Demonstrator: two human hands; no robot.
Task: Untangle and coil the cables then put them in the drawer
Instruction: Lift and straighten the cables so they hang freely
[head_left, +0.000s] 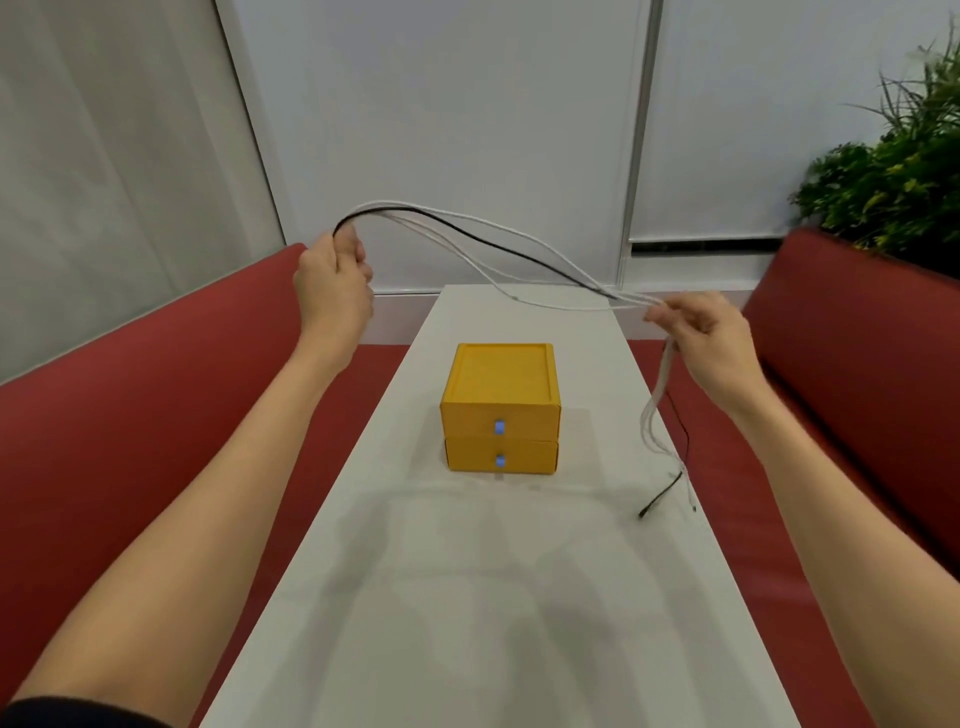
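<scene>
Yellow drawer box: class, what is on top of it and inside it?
The box has a bare recessed top; the cables are held aloft. Both drawers are shut, hiding their contents.

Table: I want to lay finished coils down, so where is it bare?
Widest bare patch: the table between the drawers and the near edge. A smaller one lies behind the drawers, under the cables. Crowded: the right edge, where cable ends dangle.

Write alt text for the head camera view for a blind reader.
Two raised hands stretch a bundle of white cables and one black cable above a white table: the left hand grips it, the right hand pinches it, loose ends dangling. A yellow two-drawer box, drawers closed, stands below.
</scene>
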